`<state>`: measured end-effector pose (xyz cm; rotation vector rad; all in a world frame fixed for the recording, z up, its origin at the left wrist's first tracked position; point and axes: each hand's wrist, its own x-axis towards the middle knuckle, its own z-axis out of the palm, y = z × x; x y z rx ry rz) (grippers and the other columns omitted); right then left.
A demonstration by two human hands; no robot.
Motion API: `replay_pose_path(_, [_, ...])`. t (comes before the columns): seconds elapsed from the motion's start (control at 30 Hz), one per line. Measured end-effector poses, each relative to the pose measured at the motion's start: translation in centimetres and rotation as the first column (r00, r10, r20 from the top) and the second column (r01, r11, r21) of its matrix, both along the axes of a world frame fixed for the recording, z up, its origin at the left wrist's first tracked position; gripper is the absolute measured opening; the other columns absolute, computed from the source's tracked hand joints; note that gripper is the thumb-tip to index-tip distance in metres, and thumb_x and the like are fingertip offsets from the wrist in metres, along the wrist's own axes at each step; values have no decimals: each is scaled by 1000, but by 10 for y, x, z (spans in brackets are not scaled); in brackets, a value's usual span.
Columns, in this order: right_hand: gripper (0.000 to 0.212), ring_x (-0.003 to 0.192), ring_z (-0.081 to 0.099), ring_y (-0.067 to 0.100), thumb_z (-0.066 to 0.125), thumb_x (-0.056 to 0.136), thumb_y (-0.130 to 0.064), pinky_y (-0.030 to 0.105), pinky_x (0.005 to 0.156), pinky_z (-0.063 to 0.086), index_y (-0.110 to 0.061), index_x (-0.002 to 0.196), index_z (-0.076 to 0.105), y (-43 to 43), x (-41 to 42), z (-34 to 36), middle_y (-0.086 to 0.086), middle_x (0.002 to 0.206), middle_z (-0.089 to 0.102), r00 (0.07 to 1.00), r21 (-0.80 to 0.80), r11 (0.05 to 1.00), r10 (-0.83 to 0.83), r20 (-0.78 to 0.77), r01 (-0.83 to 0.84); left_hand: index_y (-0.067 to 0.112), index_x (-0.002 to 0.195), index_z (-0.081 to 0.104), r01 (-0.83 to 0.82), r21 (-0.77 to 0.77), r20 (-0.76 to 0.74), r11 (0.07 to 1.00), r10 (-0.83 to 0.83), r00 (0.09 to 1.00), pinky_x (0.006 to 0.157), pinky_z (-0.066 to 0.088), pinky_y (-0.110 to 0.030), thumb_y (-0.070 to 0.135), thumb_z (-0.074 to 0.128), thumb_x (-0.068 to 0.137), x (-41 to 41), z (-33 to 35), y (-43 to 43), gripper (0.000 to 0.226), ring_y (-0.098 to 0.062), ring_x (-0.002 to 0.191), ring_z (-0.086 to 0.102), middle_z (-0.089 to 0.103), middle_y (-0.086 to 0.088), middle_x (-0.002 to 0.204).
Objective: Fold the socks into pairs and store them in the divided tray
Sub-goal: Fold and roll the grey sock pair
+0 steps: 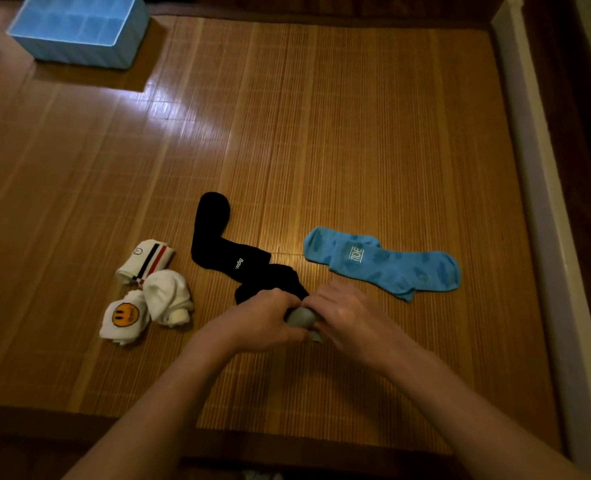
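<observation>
Both grips clamp one grey sock bundle (300, 318): the left grip (269, 317) curls round it from 9 o'clock and the right grip (349, 313) from 3 o'clock, knuckles up, forearms converging from the near edge. Touching the grips at 11 o'clock lie black socks (231, 258), overlapped, their count unclear. At 2 o'clock are two blue socks (384, 266), crossed. At 9 o'clock are three white sock pieces (165, 296). One blue divided tray (79, 51) sits far off at 11 o'clock, at the edge of the bamboo mat (356, 133).
</observation>
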<state>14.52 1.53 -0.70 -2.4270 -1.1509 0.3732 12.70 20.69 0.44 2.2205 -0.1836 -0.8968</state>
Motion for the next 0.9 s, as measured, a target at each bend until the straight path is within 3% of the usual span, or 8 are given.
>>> replay_pose_path(0.1, [31,97,62,15,78,84,-16,34,85,54,-13,113,68,4,-6,1,1,105,68,999,15,1000,-12,47,12,18,117,69,25,-9,24,1000,-25,999,86,56,-28,28,76,89,-1,-5,4,31,-7,96,65,68,5,108])
replay_pose_path(0.2, [29,103,59,14,74,88,-22,33,92,50,-17,114,63,9,-4,3,-1,111,65,995,-26,998,-58,-83,56,22,116,70,7,33,145,999,-12,989,84,51,-18,29,79,86,-7,-9,2,32,-1,96,61,67,10,108])
replay_pose_path(0.33, [40,97,58,10,81,81,-30,29,81,53,-30,109,51,16,11,5,-8,113,57,890,-182,967,-239,-388,180,23,122,69,-44,109,357,993,3,934,91,54,-27,29,76,88,-16,-17,-1,34,-3,102,64,70,8,113])
replay_pose_path(0.43, [44,95,58,10,82,79,-36,26,77,50,-31,111,52,21,24,6,-9,109,58,859,-227,960,-252,-446,164,23,129,66,-61,194,475,979,-40,879,92,54,-27,26,75,89,-23,-16,0,40,-8,106,67,72,5,117])
replay_pose_path(0.57, [39,93,61,9,81,80,-34,26,78,51,-25,114,63,25,36,6,-8,105,64,850,-234,969,-192,-491,83,13,116,73,-54,262,612,963,-123,781,77,59,-33,16,90,72,-24,-7,3,48,-19,92,75,77,-4,104])
replay_pose_path(0.67, [26,85,62,4,79,84,-30,21,73,49,-25,107,68,28,39,6,-10,96,67,868,-232,971,-159,-471,52,18,125,68,-66,277,579,958,-112,807,85,55,-29,23,80,84,-24,-6,0,43,-15,100,70,73,1,112])
replay_pose_path(0.77, [16,83,62,4,72,89,-24,18,70,45,-24,104,66,32,32,2,-9,95,67,938,-206,978,-98,-333,30,26,130,62,-137,178,428,974,49,902,96,47,-23,32,74,90,-21,-14,3,42,-7,111,60,66,9,121])
replay_pose_path(0.9, [23,99,61,13,64,95,-18,30,92,49,-19,117,61,40,13,-8,-1,111,66,997,-199,979,27,-75,-42,25,128,64,-117,153,202,981,85,976,100,51,-28,28,78,87,-12,-18,15,44,-8,113,60,65,8,123])
